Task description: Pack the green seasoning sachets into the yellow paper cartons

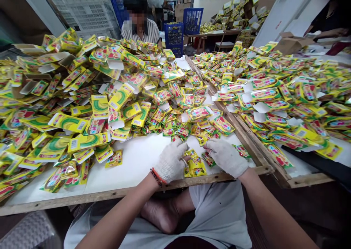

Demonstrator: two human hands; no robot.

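My left hand (170, 162), in a white knit glove with an orange cuff, is closed, its fingers curled at the left edge of some small yellow packets (195, 164) near the table's front rim. My right hand (227, 157), gloved the same way, pinches a small green and red packet (208, 159) just right of them. The fingers partly hide what each hand grips. Beyond the hands lies a heap of shiny small packets (175, 126). Printed yellow and green cartons (91, 143), several with flaps open, pile up at the left.
A wooden strip (227, 112) divides the white tabletop (137, 161) from a second heap of cartons (263, 84) at the right. Across the table sits another person (152, 29). Blue crates (174, 35) and more piled cartons (241, 15) stand behind.
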